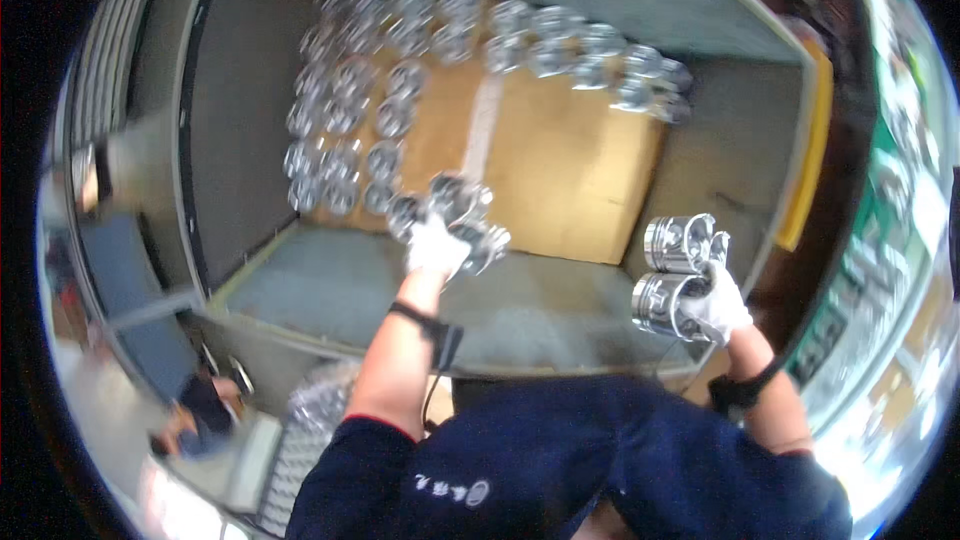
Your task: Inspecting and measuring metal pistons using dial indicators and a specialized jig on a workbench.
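My left hand (436,246), in a white glove, is closed on a small cluster of shiny metal pistons (455,197) above the near left part of a deep grey bin (380,258). Its fingers are partly hidden by motion blur and by the pistons. At the bin's near right corner my right hand (722,306), also gloved in white, grips two pistons (668,306) from their open ends. Their ringed crowns point left. Across the bin's cardboard-covered bottom (570,165), standing pistons (410,37) fill rows along the far and left sides.
Grey walls enclose the bin, with a yellow bar (812,155) along its right outside. Green and white equipment (885,230) stands farther right. Another person (203,410) is at the lower left, near a tray (290,470) with a clear plastic bag (325,395).
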Motion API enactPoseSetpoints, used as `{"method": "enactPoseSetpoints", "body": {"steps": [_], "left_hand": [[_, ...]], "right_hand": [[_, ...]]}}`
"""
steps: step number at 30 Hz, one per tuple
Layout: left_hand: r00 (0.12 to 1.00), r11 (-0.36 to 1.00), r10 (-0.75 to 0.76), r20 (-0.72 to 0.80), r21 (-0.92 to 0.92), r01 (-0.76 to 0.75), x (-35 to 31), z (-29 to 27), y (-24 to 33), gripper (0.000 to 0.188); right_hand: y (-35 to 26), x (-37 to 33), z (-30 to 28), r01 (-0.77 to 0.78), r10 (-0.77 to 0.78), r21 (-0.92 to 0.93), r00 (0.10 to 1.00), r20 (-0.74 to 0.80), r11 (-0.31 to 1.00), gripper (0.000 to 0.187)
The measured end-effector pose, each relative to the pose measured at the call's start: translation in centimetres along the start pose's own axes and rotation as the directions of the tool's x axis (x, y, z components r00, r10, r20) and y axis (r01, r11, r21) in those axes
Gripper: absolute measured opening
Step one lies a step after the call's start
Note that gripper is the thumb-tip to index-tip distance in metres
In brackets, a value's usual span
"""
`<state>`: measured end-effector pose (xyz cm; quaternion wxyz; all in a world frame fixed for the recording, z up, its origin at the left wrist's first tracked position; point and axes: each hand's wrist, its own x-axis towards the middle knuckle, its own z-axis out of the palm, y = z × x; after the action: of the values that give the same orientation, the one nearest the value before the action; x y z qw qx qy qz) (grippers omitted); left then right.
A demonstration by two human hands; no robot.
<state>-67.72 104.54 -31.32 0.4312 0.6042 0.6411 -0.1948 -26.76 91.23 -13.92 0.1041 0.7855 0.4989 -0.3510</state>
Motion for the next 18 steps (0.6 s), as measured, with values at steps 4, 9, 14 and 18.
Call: {"method": "enactPoseSetpoints", "body": {"steps": [4, 9, 14, 18], "left_hand": [[0.938, 0.917, 0.333, -0.1, -0.197, -0.347, -10.1, -6.4, 4.8, 0.046], [0.939, 0.945, 0.321, -0.125, 0.112, -0.308, -13.4, -6.8, 2.5, 0.057], [0.958, 0.932, 0.223, -0.182, 0.329, -0.154, -20.1, -7.4, 9.4, 0.088], [0.946, 0.929, 0.323, -0.025, -0.18, -0.322, -22.2, -4.0, 14.5, 0.073]], "right_hand": [[3.0, -11.9, -7.6, -0.1, 0.228, 0.567, 0.96, -0.161, 0.818, 0.074], [8.3, -26.5, -15.1, 0.017, 0.53, 0.826, 0.76, -0.376, 0.563, 0.051], [17.6, -35.7, -17.7, -0.04, 0.695, 0.818, 0.553, -0.46, 0.574, 0.056], [29.6, -38.9, -16.6, -0.165, 0.729, 0.771, 0.491, -0.477, 0.615, 0.062]]}}
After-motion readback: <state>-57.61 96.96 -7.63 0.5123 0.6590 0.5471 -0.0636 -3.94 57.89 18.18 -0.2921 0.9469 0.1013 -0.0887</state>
